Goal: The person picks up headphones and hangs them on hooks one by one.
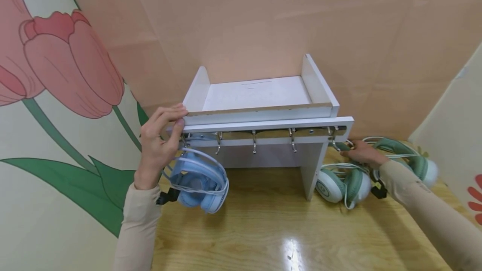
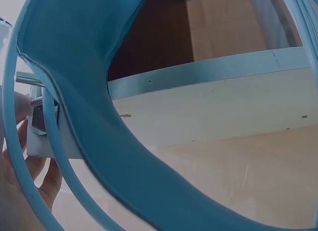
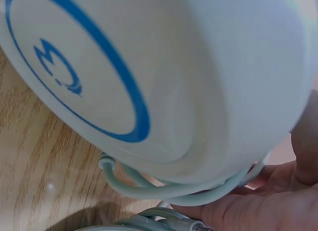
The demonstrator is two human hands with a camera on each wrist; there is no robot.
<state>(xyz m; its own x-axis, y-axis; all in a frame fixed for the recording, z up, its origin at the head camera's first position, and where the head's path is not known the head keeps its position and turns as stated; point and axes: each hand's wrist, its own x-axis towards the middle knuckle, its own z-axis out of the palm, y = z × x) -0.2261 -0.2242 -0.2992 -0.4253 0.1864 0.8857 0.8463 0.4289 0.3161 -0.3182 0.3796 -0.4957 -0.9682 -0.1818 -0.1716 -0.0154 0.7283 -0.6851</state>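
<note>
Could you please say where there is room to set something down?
The table looks bare in front of the white rack, right of the blue headphones; so does the rack's upper tray. It is crowded right of the rack, where green-and-white headphones flank the right hand.

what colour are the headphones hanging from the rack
Light blue; the hanging headphones show best in the head view.

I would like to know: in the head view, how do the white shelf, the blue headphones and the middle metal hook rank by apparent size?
From largest to smallest, as they look there:
1. White shelf
2. Blue headphones
3. Middle metal hook
</note>
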